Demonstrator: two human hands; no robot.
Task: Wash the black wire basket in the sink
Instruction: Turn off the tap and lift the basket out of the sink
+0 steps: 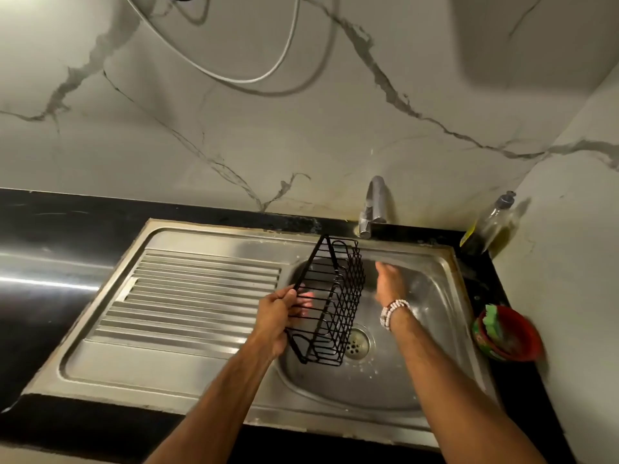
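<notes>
A white marble-patterned wall [301, 128] with grey veins fills the upper half of the view, and a thin white cable [241, 80] loops across it. Below runs a black counter [50, 229], into which a stainless steel sink [201, 234] is set. Its ribbed drainboard [187, 303] lies on the left and its basin [432, 296] on the right.

The black wire basket [338, 296] is held in the air over the left part of the basin, tilted up on one end so that its far end points toward the tap and its near end hangs just above the drain. The person's left hand [273, 321] grips the basket's left long edge, fingers curled round the wires. The right hand [388, 283] is just to the right of the basket, over the basin and apart from it. It is blurred, its fingers look loosely extended, and it holds nothing.

A red bowl [517, 333] with a green sponge [494, 321] in it stands on the counter to the right of the sink. A clear bottle [489, 226] of yellowish liquid stands in the back corner. The chrome tap [373, 205] rises behind the basin. The round drain [358, 343] sits in the basin floor, and a beaded bracelet [393, 311] circles the right wrist.
</notes>
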